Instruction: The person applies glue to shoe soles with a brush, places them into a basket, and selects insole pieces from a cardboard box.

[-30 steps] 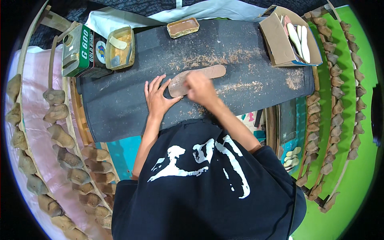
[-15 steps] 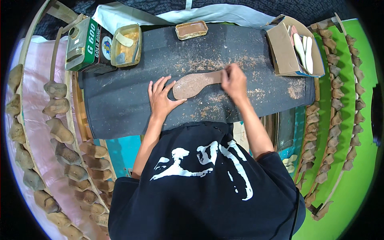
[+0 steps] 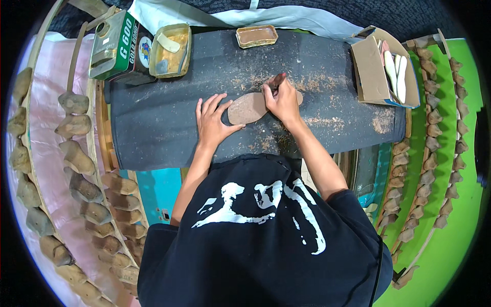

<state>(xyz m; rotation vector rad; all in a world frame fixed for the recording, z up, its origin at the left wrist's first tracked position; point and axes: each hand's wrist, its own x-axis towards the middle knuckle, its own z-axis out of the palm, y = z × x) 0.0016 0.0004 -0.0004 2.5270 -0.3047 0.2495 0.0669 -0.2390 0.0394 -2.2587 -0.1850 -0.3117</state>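
Flat brown sole-shaped piece (image 3: 246,108) lies crosswise, left hand (image 3: 213,122) splayed at wide end, right hand (image 3: 284,103), nearer narrow end, clenched round dark, red-tipped tool (image 3: 279,80).

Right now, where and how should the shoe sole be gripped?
Probably by the broad end of the shoe sole, coming from the left, thumb on the near edge, fingers on the far. It lies flat with that rounded end exposed, the left hand at its edge, while the right hand, holding a dark tool, covers the middle.
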